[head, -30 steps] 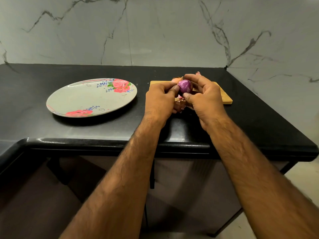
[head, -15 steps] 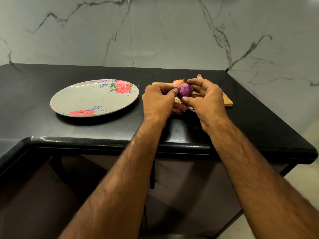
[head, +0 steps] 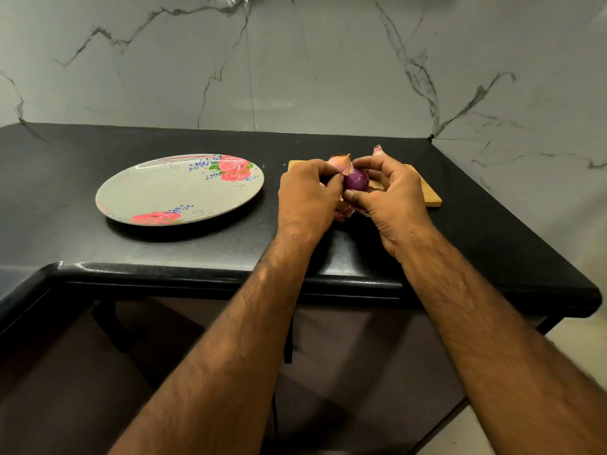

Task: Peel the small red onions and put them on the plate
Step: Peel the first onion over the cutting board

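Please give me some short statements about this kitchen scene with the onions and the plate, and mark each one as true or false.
1. Both hands grip the small, round purple-red onion. True: the left hand and the right hand pinch it with their fingertips.
2. The round grey plate with pink flowers carries a peeled onion. False: no onion lies on it.
3. The plate lies right of the rectangular wooden cutting board. False: it lies left of it.
4. A pale, unpeeled onion sits just behind the held one. True.

Black stone counter [head: 164, 244] meets grey-veined marble walls [head: 295, 60] in a corner.
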